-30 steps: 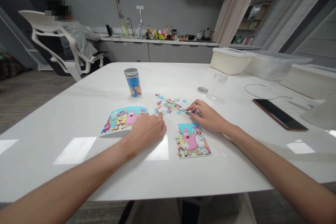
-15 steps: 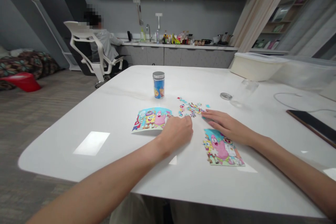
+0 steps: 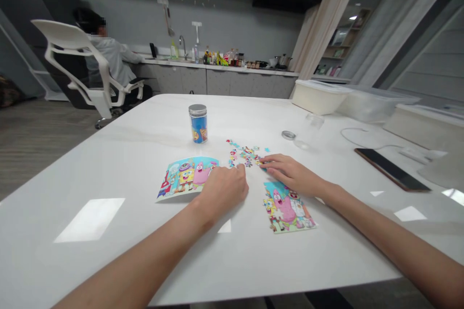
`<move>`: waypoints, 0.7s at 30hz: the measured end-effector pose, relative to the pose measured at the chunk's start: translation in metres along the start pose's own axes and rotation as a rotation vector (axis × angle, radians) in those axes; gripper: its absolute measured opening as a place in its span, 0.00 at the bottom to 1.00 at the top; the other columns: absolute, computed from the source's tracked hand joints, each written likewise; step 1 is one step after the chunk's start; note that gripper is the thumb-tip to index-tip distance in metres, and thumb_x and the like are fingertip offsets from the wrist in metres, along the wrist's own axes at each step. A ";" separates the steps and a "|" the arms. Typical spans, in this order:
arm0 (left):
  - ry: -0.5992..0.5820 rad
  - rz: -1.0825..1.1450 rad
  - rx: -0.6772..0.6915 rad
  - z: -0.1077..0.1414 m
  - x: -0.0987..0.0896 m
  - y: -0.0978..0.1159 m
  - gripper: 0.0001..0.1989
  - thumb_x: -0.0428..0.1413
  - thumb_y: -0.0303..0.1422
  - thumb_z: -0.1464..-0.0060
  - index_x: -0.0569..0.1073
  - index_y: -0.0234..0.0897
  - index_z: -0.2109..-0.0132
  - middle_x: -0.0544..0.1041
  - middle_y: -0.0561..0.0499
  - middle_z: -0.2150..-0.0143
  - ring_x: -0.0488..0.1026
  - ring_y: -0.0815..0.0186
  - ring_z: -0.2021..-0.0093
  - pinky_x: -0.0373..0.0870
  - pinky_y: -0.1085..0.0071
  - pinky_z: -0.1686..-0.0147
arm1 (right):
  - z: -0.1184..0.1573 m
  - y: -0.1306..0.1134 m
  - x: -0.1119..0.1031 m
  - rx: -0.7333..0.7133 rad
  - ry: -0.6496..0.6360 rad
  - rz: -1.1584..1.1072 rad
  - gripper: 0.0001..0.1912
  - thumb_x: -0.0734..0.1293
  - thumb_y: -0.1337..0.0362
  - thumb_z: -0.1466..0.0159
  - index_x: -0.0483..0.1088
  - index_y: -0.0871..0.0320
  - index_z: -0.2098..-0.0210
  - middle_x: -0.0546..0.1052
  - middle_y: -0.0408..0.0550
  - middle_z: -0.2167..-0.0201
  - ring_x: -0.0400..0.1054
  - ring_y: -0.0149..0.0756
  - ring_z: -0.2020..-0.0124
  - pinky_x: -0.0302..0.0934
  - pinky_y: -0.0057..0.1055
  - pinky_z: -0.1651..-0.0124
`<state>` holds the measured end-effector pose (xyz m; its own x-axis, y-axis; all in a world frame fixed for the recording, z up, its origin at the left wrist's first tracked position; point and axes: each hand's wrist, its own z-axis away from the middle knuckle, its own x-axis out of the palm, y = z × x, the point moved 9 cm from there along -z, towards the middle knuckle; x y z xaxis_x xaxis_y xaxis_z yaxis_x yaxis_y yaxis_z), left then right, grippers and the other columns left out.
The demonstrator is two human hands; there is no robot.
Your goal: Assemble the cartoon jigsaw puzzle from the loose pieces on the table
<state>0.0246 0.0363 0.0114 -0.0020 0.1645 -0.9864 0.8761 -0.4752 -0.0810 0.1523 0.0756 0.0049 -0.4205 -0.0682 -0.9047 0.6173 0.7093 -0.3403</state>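
Observation:
My left hand [image 3: 226, 184] is closed, its fingers curled at the right edge of a curved picture card [image 3: 186, 176]; what they pinch, if anything, is hidden. Fingers spread, my right hand [image 3: 290, 172] lies flat on the table, its fingertips touching the right side of a pile of small puzzle pieces [image 3: 248, 153]. Below that hand lies a partly joined puzzle [image 3: 286, 207] with a pink starfish figure and a jagged left edge. Behind the card stands a clear jar [image 3: 198, 125] with a silver lid and blue contents.
On the white table [image 3: 108, 164], a loose lid [image 3: 288, 135] lies beside a clear jar [image 3: 310, 130] at the right. Farther right are a phone [image 3: 391, 169], a cable and plastic boxes [image 3: 321, 96]. A person [image 3: 108, 58] sits in a white chair at the back left.
The view has turned to the right, so the table items appear farther left. Both hands keep nearly the same places beside the card and the pieces.

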 end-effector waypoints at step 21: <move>-0.020 -0.038 0.010 -0.002 0.002 0.000 0.12 0.43 0.30 0.39 0.71 0.33 0.59 0.77 0.43 0.74 0.76 0.58 0.74 0.65 0.67 0.75 | 0.001 0.006 -0.002 0.161 0.115 -0.462 0.10 0.66 0.66 0.39 0.79 0.51 0.62 0.74 0.49 0.57 0.70 0.38 0.55 0.68 0.41 0.49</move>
<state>0.0252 0.0384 0.0094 -0.0447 0.1655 -0.9852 0.8703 -0.4778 -0.1197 0.1575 0.0798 0.0047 -0.7395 -0.2652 -0.6187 0.4401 0.5051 -0.7425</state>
